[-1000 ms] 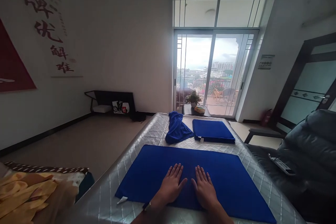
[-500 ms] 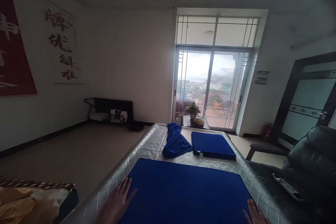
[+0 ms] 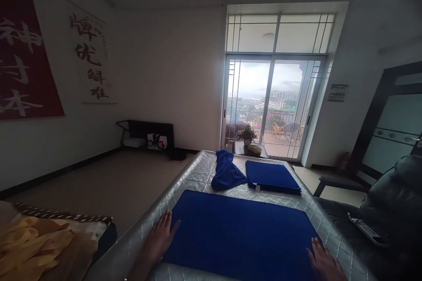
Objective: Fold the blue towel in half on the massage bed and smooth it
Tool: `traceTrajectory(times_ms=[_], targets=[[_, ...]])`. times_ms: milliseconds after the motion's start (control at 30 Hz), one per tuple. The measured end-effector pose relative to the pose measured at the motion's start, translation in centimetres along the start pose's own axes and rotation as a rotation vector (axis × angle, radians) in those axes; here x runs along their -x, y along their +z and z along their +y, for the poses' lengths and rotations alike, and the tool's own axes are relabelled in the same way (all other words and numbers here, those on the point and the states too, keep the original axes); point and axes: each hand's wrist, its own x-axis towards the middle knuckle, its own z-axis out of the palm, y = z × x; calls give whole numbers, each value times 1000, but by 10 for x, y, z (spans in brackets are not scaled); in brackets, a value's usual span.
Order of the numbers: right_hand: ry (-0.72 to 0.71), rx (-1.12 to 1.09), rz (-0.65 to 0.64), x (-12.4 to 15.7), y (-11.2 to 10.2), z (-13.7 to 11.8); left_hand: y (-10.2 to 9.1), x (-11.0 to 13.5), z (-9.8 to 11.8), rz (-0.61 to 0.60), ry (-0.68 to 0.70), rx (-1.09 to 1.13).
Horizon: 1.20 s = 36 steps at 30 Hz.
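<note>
A flat blue cloth [image 3: 244, 232] lies spread in front of me on a table with a silver quilted cover [image 3: 194, 175]. At its left edge rests my left hand [image 3: 164, 235], fingers stretched out, thumb on the fabric. My right hand [image 3: 322, 254] lies at the opposite edge, also with its fingers extended. Neither hand grips anything. Farther back sits a folded blue cloth stack [image 3: 272, 176] with a small white tag at its near edge. Beside it, to the left, is a crumpled blue cloth [image 3: 227, 171].
A black chair [image 3: 392, 202] stands at the right with a pale device [image 3: 367, 230] on its seat. Yellow cloth [image 3: 33, 241] is heaped at the lower left. Beyond the table's far end are a potted plant [image 3: 247, 134] and a glass sliding door [image 3: 250, 96].
The view has shifted slightly left and down, showing more of the blue cloth's near edge. Both hands stay at the cloth's side edges.
</note>
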Motion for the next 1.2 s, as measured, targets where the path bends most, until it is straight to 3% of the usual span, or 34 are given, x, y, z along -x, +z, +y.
traceTrajectory(times_ms=[67,167,300,400,500,667,767,867,1067,1133,1200], targets=[[-4,23,-133,-12,-27,-47,-5,-6,34,-33,35,47],[-24,-43,-229,-37,-66,-137,-13,-13,109,-74,208,142],[-84,-187,-290,-65,-84,-232,-12,-14,205,-139,453,235],[-131,-206,-340,-71,-76,-262,0,-8,241,-131,530,278],[-150,-194,-368,-68,-65,-267,12,-2,248,-136,538,283],[-149,-206,-373,-65,-62,-264,15,-1,242,-141,523,258],[-93,-171,-394,-67,-61,-247,8,-7,223,-179,446,214],[3,-75,-384,-63,-59,-199,-3,-17,172,-220,319,130],[226,14,-334,-38,-52,-56,-8,-24,26,-148,8,1],[268,14,-324,-31,-51,-29,-5,-22,0,-111,-15,-2],[290,16,-326,-28,-50,-20,-1,-20,-8,-91,-13,-1]])
